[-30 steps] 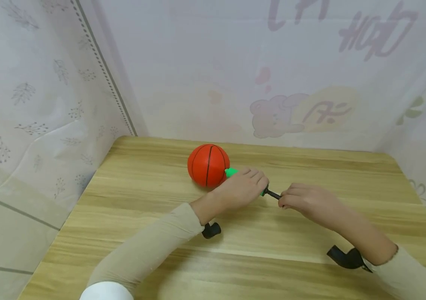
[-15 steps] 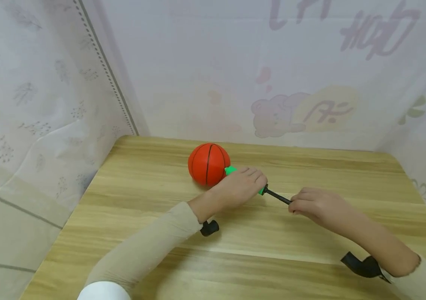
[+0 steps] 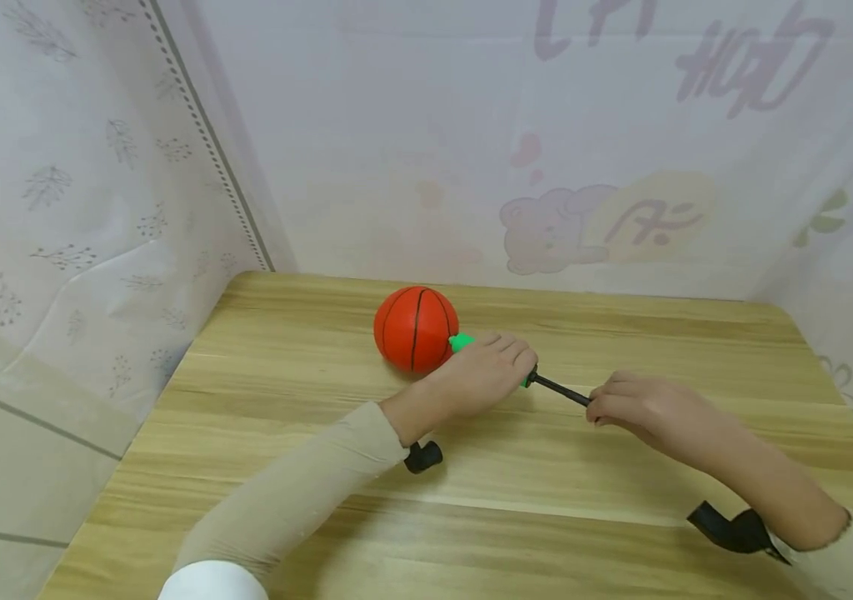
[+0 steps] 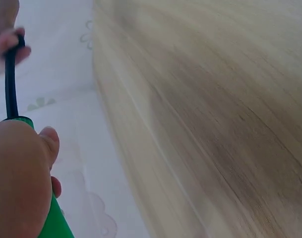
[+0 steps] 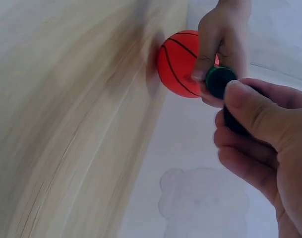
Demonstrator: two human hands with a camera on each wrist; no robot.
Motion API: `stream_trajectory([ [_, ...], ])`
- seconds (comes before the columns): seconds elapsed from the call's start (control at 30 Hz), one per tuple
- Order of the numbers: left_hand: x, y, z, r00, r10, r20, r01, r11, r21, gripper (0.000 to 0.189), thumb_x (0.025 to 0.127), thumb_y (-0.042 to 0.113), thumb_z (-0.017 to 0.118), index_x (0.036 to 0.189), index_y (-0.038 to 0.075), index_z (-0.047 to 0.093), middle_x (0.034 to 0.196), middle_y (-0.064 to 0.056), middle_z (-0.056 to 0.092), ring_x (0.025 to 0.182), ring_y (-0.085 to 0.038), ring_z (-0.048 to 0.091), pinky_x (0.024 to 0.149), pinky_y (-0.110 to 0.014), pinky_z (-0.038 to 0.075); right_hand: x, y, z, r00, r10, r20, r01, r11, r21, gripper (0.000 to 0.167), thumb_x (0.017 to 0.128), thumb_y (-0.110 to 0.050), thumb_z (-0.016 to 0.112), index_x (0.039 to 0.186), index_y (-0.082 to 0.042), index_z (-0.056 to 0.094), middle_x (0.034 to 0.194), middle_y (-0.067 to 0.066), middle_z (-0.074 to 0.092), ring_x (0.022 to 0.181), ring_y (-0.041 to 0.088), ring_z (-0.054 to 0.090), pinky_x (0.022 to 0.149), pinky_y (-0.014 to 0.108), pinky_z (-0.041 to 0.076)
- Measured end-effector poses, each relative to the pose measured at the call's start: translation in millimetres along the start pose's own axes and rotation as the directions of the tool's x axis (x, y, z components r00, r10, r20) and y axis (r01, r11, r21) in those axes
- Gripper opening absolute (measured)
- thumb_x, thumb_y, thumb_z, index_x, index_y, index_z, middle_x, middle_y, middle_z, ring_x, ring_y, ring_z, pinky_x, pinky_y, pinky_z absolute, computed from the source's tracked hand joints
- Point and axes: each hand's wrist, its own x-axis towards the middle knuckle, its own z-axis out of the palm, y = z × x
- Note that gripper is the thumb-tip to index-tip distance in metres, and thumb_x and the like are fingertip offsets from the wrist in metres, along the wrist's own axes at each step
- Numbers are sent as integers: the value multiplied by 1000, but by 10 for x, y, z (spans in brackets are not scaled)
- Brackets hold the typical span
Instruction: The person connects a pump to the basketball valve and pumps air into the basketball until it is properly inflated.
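Note:
A red ball (image 3: 413,329) with black basketball lines sits toward the back of the table, left of centre. My left hand (image 3: 482,375) grips the green barrel of a hand pump (image 3: 461,342), whose tip meets the ball's right side. From the barrel's other end the black rod (image 3: 561,390) extends to my right hand (image 3: 644,408). In the right wrist view the thumb and fingers of that hand curl round the black handle (image 5: 234,121), hiding part of it. The left wrist view shows my fingers wrapped about the green barrel (image 4: 56,223).
The wooden table (image 3: 306,400) has its back edge near a patterned cloth wall (image 3: 396,150). Another cloth hangs on the left (image 3: 82,250). Black wrist mounts (image 3: 423,457) jut out below both wrists.
My right hand has moved right, drawing the handle away from the barrel, so more black rod shows. The left hand and the ball have stayed nearly in place.

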Motion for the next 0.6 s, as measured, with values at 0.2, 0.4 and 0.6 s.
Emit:
stream_trajectory([
  [0.2, 25, 36, 3, 1000, 5, -6, -5, 1000, 31, 16, 107, 19, 49, 121, 11, 54, 121, 0, 58, 117, -17, 52, 102, -27, 39, 251, 94, 220, 999, -39, -13, 39, 999, 7, 36, 108, -33, 39, 93, -16, 68, 88, -8, 67, 78, 7, 62, 68, 18, 50],
  [0.4, 16, 9, -7, 1000, -8, 16, 8, 1000, -12, 15, 108, 20, 49, 120, 12, 53, 121, 1, 56, 114, -15, 51, 100, -27, 39, 389, 120, 338, 996, -80, -46, 79, 997, -19, 39, 109, -32, 40, 91, -12, 69, 86, -6, 68, 77, 8, 63, 67, 18, 51],
  [0.6, 12, -8, -1, 1000, 10, 7, -10, 999, -34, 15, 108, 17, 48, 121, 13, 54, 120, 2, 57, 114, -14, 51, 99, -27, 39, 238, 64, 202, 998, -40, -41, 41, 998, 39, 36, 108, -33, 42, 93, -15, 70, 87, -6, 69, 74, 10, 62, 66, 19, 50],
])
